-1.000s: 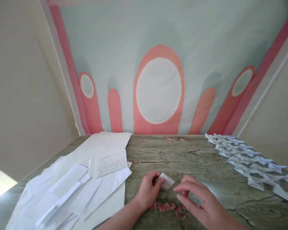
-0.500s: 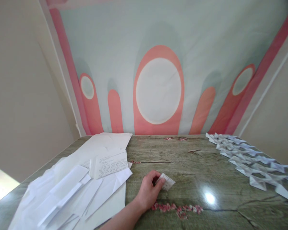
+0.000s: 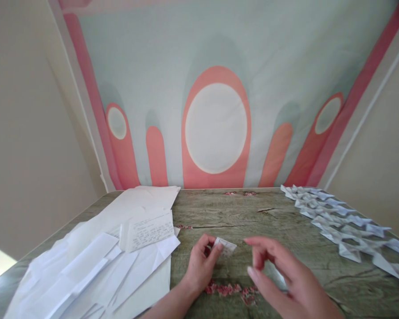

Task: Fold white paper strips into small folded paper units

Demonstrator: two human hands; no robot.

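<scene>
Between the thumb and fingers of my left hand (image 3: 201, 262) is a small folded piece of paper (image 3: 226, 247), white with faint marks on it. It is held just above the wood-patterned tabletop (image 3: 216, 212), its free corner pointing right. My right hand (image 3: 282, 277) is to the right of the paper, thumb and forefinger apart, with nothing between them. A gap separates its fingertips from the paper.
Loose white sheets and folded strips (image 3: 86, 266) cover the table's left side, with a handwritten sheet (image 3: 151, 230) on top. Several folded paper shapes (image 3: 349, 226) lie in rows at the right. A wall with a painted or printed backdrop (image 3: 216, 128) stands behind the table.
My right hand has come into view from the lower right, fingers apart. My left hand still holds the folded paper, which is tilted a little differently. The whole view has shifted slightly.
</scene>
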